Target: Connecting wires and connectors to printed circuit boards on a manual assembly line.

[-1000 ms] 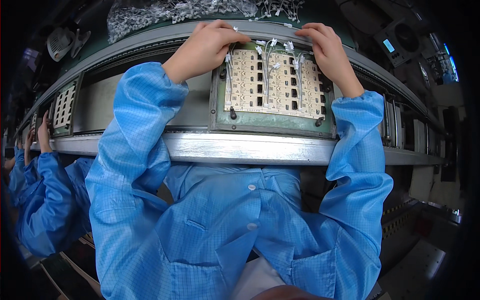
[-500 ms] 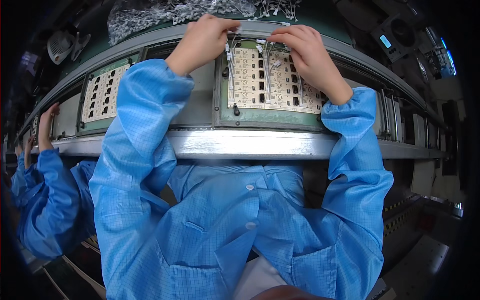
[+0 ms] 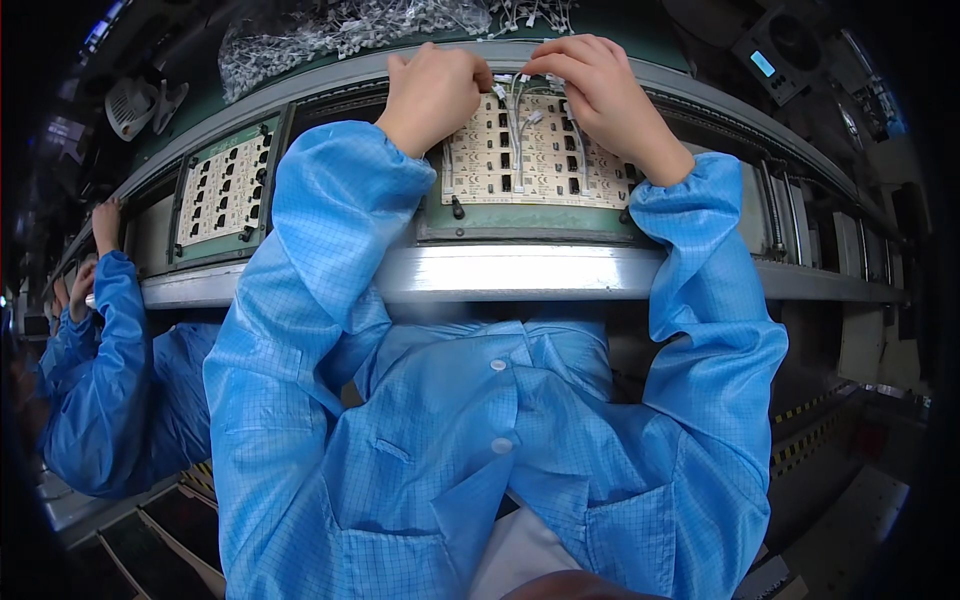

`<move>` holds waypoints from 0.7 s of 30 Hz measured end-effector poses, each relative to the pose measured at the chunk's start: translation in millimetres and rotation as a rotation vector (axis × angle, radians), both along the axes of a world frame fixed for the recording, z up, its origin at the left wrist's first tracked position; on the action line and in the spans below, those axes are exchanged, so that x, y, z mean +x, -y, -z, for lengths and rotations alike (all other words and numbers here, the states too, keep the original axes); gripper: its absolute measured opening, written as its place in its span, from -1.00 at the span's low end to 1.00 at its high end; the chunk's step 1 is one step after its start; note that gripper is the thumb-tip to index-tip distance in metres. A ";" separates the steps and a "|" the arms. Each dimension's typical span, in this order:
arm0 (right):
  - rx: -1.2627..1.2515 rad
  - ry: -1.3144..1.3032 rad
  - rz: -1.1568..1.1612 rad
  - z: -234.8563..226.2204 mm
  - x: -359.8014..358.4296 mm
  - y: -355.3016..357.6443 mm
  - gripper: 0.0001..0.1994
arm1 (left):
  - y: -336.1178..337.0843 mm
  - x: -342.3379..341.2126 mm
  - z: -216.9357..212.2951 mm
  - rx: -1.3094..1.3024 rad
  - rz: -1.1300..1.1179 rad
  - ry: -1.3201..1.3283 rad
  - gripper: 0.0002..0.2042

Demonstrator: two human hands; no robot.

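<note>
A panel of cream circuit boards (image 3: pixel 545 180) with black parts lies in a green fixture frame (image 3: pixel 540 222) before me. Thin white cables (image 3: pixel 517 125) with white connectors run over it, several lengthwise. My left hand (image 3: pixel 435 98) is over the panel's far left corner, its fingers curled closed; what they hold is hidden. Over the far edge my right hand (image 3: pixel 612 98) pinches a white connector cable (image 3: pixel 522 77) between thumb and forefinger. The two hands' fingertips are close together.
Beyond the rail lies a clear bag of white connector cables (image 3: pixel 340 45), with loose cables (image 3: pixel 540 12) beside it. A second board panel (image 3: pixel 228 187) sits in its fixture at left. A metal rail (image 3: pixel 520 272) runs along the near side. Co-workers in blue sleeves (image 3: pixel 120 300) work at left.
My left hand has moved right, closer to my right hand, and its fingers now curl more. My right hand has shifted slightly left. The whole view has shifted a little.
</note>
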State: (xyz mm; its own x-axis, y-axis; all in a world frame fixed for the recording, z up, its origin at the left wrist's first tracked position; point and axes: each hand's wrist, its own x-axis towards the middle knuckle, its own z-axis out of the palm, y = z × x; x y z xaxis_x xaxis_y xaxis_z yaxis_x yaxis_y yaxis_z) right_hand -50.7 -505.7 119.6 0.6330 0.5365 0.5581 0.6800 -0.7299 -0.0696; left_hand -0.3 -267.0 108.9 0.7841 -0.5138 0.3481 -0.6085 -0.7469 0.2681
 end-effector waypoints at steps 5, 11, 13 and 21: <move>0.032 0.056 0.037 8.4 7.0 5.5 -0.57 | -11.4 17.0 -8.1 -0.323 -0.013 -0.170 -0.70; -0.013 -0.029 0.087 22.8 4.4 -4.9 -0.52 | -14.6 12.0 -11.9 0.141 -0.016 0.024 -0.71; -0.002 -0.015 0.092 23.5 6.3 -2.2 -0.52 | -12.0 15.2 -1.2 -0.163 -0.060 0.093 -0.77; -0.039 -0.059 0.107 24.9 9.1 3.6 -0.58 | -10.5 29.5 -2.2 -0.081 -0.120 -0.043 -0.81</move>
